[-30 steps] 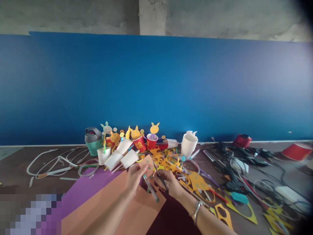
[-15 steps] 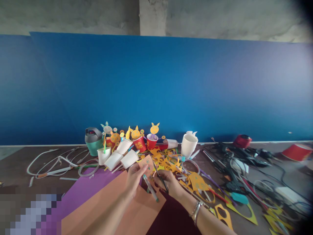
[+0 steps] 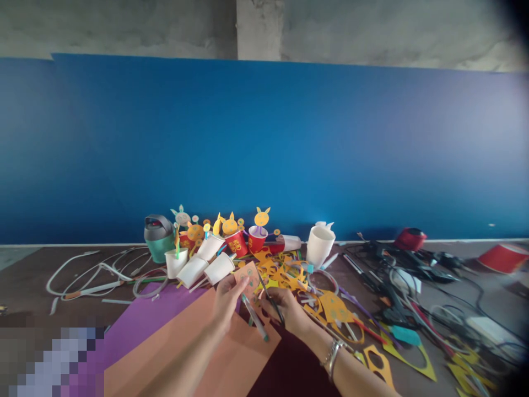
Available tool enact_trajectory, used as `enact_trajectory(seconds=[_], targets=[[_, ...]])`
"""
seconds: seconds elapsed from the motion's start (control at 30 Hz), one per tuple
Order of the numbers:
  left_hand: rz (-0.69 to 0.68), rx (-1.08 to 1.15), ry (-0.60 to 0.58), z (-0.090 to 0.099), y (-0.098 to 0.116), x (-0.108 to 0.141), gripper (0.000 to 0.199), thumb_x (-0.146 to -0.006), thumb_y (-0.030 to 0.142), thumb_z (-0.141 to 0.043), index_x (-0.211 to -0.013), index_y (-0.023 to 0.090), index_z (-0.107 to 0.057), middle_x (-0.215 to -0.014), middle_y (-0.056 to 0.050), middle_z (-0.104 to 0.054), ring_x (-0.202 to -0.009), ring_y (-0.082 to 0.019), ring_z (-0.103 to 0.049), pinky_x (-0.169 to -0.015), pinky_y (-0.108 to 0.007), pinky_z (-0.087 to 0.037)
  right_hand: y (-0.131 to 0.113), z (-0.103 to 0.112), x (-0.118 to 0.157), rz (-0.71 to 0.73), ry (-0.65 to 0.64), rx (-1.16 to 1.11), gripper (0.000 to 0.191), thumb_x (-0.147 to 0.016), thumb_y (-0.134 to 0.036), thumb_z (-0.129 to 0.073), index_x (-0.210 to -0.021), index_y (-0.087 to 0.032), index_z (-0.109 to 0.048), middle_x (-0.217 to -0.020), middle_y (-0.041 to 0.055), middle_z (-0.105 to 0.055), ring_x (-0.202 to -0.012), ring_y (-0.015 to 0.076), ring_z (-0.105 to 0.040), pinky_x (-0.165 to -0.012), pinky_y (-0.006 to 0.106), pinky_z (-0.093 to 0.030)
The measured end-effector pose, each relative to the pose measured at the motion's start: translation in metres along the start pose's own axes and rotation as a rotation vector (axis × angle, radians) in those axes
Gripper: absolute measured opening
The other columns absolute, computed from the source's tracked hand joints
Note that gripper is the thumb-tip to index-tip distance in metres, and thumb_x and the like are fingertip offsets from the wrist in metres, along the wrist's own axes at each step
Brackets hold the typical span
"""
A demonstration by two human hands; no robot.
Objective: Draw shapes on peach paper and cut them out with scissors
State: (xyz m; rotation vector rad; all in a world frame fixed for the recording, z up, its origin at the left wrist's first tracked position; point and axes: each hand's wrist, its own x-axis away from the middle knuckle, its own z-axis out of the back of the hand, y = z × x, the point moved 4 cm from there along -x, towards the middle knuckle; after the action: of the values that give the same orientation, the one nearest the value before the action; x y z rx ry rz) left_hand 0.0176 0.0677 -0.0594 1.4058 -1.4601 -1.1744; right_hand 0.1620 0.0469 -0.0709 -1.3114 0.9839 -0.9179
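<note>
Between the thumb and fingers of my left hand [image 3: 225, 303] is a small piece of orange paper [image 3: 249, 270] with greenish marks drawn on it. A marker pen [image 3: 257, 321] with green ends slants down from the same hand, apparently tucked under its fingers. My right hand [image 3: 292, 313] is closed round dark-handled scissors [image 3: 271, 302], whose blades lie along the right edge of the paper piece. Most of the handles are hidden by the fingers. Both hands are above large orange sheets [image 3: 194, 331], which overlap a purple sheet [image 3: 142, 309].
Yellow paper scraps [image 3: 289, 273] spread right of the hands. Behind stand white paper cups [image 3: 219, 268], red cups [image 3: 236, 243] with animal-face cutouts, and a green lidded container [image 3: 158, 242]. Black cables and a glue gun [image 3: 390, 309] lie right, white cables [image 3: 82, 289] left.
Hardly anything differs. The scissors in my right hand look slightly more closed against the paper's edge; my left hand stays in place.
</note>
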Motion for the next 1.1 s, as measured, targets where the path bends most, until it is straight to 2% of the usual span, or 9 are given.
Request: enact_trajectory(seconds=[0.17, 0.4, 0.53, 0.9, 1.1], targets=[[-0.024, -0.026, 0.035, 0.0022, 0.0004, -0.0009, 0.034, -0.076, 0.044, -0.066, -0.093, 0.014, -0.072, -0.094, -0.011, -0.073, -0.089, -0.027, -0.067, -0.08, -0.035, -0.05, 0.0034, -0.0004, 0.0009, -0.009, -0.016, -0.013, 0.046, -0.073, -0.058, -0.065, -0.068, -0.014, -0.053, -0.045, -0.0072, -0.039, -0.035, 0.0031, -0.029, -0.034, 0.017, -0.02], [-0.012, -0.042, -0.005, -0.0005, 0.0019, -0.0018, 0.036, -0.075, 0.043, -0.068, -0.095, 0.013, -0.071, -0.091, -0.011, -0.074, -0.087, -0.028, -0.067, -0.078, -0.035, -0.051, 0.0081, 0.0009, 0.0, -0.01, -0.02, -0.02, 0.042, -0.074, -0.054, -0.066, -0.073, -0.013, -0.057, -0.049, -0.0046, -0.049, -0.034, 0.005, -0.04, -0.034, 0.016, -0.031], [0.01, 0.015, -0.031, -0.0028, 0.0032, -0.0015, 0.039, -0.075, 0.042, -0.068, -0.1, 0.013, -0.069, -0.095, -0.011, -0.073, -0.089, -0.029, -0.067, -0.08, -0.037, -0.052, 0.0059, 0.0, 0.0004, -0.012, -0.018, -0.034, 0.044, -0.074, -0.057, -0.064, -0.071, -0.014, -0.055, -0.047, -0.0062, -0.045, -0.032, 0.0036, -0.034, -0.032, 0.016, -0.027], [0.016, 0.009, -0.017, -0.0019, 0.0019, -0.0011, 0.035, -0.074, 0.041, -0.069, -0.094, 0.013, -0.071, -0.091, -0.011, -0.074, -0.084, -0.027, -0.068, -0.076, -0.035, -0.052, 0.0056, 0.0, 0.0001, 0.025, -0.012, -0.024, 0.043, -0.075, -0.055, -0.064, -0.069, -0.014, -0.053, -0.047, -0.0059, -0.042, -0.036, 0.004, -0.032, -0.035, 0.018, -0.022], [0.022, 0.028, -0.011, -0.0027, 0.0039, 0.0, 0.04, -0.075, 0.042, -0.069, -0.102, 0.013, -0.069, -0.098, -0.012, -0.073, -0.088, -0.028, -0.068, -0.078, -0.036, -0.053, 0.0038, 0.0003, 0.0, 0.007, -0.008, 0.004, 0.043, -0.072, -0.054, -0.068, -0.066, -0.014, -0.054, -0.045, -0.0062, -0.04, -0.037, 0.0045, -0.031, -0.036, 0.018, -0.02]])
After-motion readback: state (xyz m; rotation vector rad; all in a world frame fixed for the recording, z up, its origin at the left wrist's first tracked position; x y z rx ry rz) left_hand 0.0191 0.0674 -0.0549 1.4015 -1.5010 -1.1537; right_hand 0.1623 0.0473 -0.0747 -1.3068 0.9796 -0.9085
